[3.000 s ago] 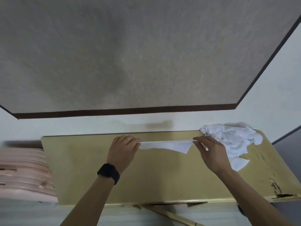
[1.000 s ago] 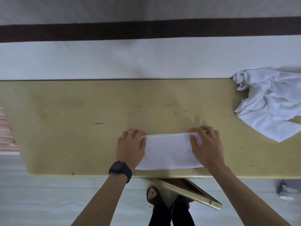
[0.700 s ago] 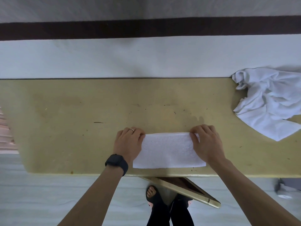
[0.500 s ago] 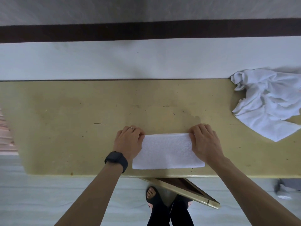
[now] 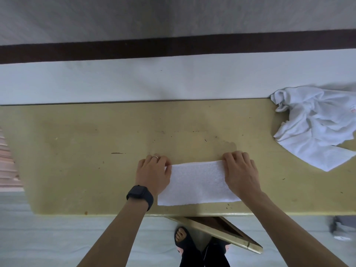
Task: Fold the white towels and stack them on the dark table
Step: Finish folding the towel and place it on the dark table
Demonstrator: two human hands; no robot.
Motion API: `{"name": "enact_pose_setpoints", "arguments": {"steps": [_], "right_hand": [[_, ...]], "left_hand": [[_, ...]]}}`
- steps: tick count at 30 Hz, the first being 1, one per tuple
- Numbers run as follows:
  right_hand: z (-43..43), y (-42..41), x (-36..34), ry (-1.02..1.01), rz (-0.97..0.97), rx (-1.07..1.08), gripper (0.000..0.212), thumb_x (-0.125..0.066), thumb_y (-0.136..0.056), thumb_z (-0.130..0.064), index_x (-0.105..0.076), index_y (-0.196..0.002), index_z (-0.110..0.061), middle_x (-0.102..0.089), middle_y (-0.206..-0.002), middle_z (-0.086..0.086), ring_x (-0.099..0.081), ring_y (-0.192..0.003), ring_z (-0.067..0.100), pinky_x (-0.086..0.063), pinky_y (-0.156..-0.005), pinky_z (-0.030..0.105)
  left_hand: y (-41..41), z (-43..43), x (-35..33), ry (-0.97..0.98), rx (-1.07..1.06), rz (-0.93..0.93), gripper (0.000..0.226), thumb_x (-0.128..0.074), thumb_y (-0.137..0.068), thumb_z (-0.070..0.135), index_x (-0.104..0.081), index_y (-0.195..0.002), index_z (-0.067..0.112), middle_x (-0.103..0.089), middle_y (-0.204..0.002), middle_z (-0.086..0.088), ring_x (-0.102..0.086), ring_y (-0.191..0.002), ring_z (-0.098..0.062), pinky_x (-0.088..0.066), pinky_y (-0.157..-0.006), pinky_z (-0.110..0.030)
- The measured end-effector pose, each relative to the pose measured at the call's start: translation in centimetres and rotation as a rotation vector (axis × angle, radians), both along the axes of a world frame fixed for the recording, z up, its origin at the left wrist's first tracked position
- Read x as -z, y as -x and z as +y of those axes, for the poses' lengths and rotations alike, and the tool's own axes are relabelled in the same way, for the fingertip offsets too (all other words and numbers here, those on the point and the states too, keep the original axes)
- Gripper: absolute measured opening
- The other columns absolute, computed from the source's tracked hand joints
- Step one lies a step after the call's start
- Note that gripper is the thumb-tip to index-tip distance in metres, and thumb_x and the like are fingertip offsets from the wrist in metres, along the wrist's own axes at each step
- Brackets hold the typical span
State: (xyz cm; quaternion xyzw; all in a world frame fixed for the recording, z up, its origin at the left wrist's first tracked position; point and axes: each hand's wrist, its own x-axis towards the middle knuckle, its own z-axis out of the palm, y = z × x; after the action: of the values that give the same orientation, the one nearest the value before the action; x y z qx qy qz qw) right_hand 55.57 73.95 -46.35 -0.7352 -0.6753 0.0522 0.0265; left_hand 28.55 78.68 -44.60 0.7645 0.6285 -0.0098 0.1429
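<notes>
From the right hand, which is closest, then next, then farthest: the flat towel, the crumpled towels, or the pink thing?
1. Flat towel, gripped at its end by the right hand.
2. Crumpled towels, off to the right, farther back.
3. Pink thing, at the far left edge.

I see a folded white towel (image 5: 198, 183) flat between my left hand (image 5: 154, 175) and right hand (image 5: 240, 175); crumpled white towels (image 5: 316, 126) heaped well right.

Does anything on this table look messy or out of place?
Yes. A crumpled heap of white towels sprawls at the right end of the yellow table, while the folded towel lies neat. Below the near edge, a board hangs askew.
</notes>
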Motion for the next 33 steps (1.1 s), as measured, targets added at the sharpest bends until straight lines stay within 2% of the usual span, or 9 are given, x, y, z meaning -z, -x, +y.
{"name": "enact_pose_setpoints", "arguments": {"steps": [5, 10, 14, 17, 21, 24, 29, 31, 33], "right_hand": [[-2.5, 1.7, -0.8, -0.141, 0.143, 0.128, 0.026, -0.051, -0.095, -0.02, -0.06, -0.117, -0.011, -0.059, -0.127, 0.008, -0.05, -0.118, 0.028, -0.044, -0.092, 0.042], [-5.0, 4.6, 0.8, -0.046, 0.166, 0.133, 0.054, -0.035, -0.099, -0.038, -0.039, -0.146, -0.011, -0.03, -0.16, 0.008, -0.022, -0.149, 0.025, -0.019, -0.119, 0.048], [-5.7, 4.1, 2.2, -0.041, 0.212, 0.149, 0.045, -0.037, -0.098, -0.043, -0.048, -0.128, -0.012, -0.025, -0.162, 0.006, -0.017, -0.151, 0.023, -0.016, -0.12, 0.054], [-5.3, 3.4, 2.1, -0.08, 0.118, 0.101, 0.034, -0.045, -0.096, -0.041, -0.055, -0.113, -0.013, -0.029, -0.159, 0.012, -0.024, -0.148, 0.031, -0.018, -0.118, 0.053], [-2.6, 2.7, 0.4, -0.009, -0.057, 0.14, 0.038, -0.042, -0.098, -0.041, -0.057, -0.128, -0.025, -0.047, -0.141, 0.006, -0.04, -0.129, 0.03, -0.028, -0.105, 0.049], [0.4, 3.1, -0.5, 0.025, -0.097, 0.092, 0.039, -0.049, -0.094, -0.026, -0.055, -0.132, -0.028, -0.06, -0.119, 0.004, -0.052, -0.109, 0.03, -0.031, -0.097, 0.048], [2.3, 4.6, -0.7, 0.066, 0.05, -0.08, 0.054, -0.048, -0.088, -0.01, -0.049, -0.141, -0.021, -0.048, -0.149, 0.0, -0.037, -0.141, 0.023, -0.017, -0.115, 0.05], [0.9, 4.6, -1.1, 0.019, 0.117, -0.121, 0.047, -0.05, -0.091, -0.012, -0.052, -0.138, -0.017, -0.045, -0.152, 0.003, -0.033, -0.145, 0.023, -0.022, -0.117, 0.05], [-2.0, 3.9, -1.4, -0.096, 0.193, -0.164, 0.035, -0.052, -0.095, -0.02, -0.059, -0.128, -0.014, -0.049, -0.148, 0.006, -0.04, -0.141, 0.024, -0.034, -0.111, 0.05]], "left_hand": [[-0.6, -2.6, 0.5, -0.23, 0.111, -0.03, 0.033, -0.05, -0.09, 0.033, -0.056, -0.116, 0.014, -0.064, -0.119, -0.01, -0.059, -0.11, -0.03, -0.05, -0.092, -0.042], [-1.4, -6.3, 2.5, -0.125, 0.159, -0.053, 0.045, -0.039, -0.095, 0.039, -0.045, -0.134, 0.017, -0.045, -0.148, -0.012, -0.039, -0.138, -0.035, -0.035, -0.11, -0.054], [-1.2, -6.7, 3.5, -0.06, 0.121, -0.032, 0.047, -0.035, -0.098, 0.045, -0.043, -0.137, 0.019, -0.033, -0.156, -0.008, -0.028, -0.145, -0.033, -0.027, -0.113, -0.059], [-1.2, -6.7, 3.2, -0.07, 0.112, -0.03, 0.046, -0.038, -0.096, 0.045, -0.047, -0.134, 0.021, -0.039, -0.151, -0.007, -0.034, -0.141, -0.033, -0.029, -0.109, -0.058], [-1.5, -6.8, 1.5, -0.097, 0.043, -0.018, 0.038, -0.042, -0.092, 0.045, -0.055, -0.125, 0.03, -0.056, -0.126, -0.004, -0.054, -0.108, -0.027, -0.041, -0.093, -0.044], [-2.0, -7.7, 0.6, -0.087, 0.055, -0.017, 0.031, -0.048, -0.089, 0.044, -0.06, -0.116, 0.035, -0.063, -0.103, 0.001, -0.057, -0.092, -0.023, -0.044, -0.084, -0.04], [-2.6, -10.0, 0.4, -0.074, 0.138, -0.106, 0.029, -0.058, -0.082, 0.036, -0.062, -0.111, 0.034, -0.063, -0.09, 0.004, -0.058, -0.083, -0.023, -0.044, -0.076, -0.036], [-2.3, -10.5, 0.6, -0.109, 0.151, -0.134, 0.032, -0.062, -0.082, 0.034, -0.061, -0.114, 0.033, -0.064, -0.097, 0.001, -0.058, -0.088, -0.025, -0.047, -0.078, -0.037], [-1.7, -10.8, 1.0, -0.145, 0.215, -0.151, 0.04, -0.061, -0.085, 0.036, -0.059, -0.124, 0.027, -0.062, -0.119, -0.006, -0.057, -0.108, -0.029, -0.048, -0.09, -0.04]]}}
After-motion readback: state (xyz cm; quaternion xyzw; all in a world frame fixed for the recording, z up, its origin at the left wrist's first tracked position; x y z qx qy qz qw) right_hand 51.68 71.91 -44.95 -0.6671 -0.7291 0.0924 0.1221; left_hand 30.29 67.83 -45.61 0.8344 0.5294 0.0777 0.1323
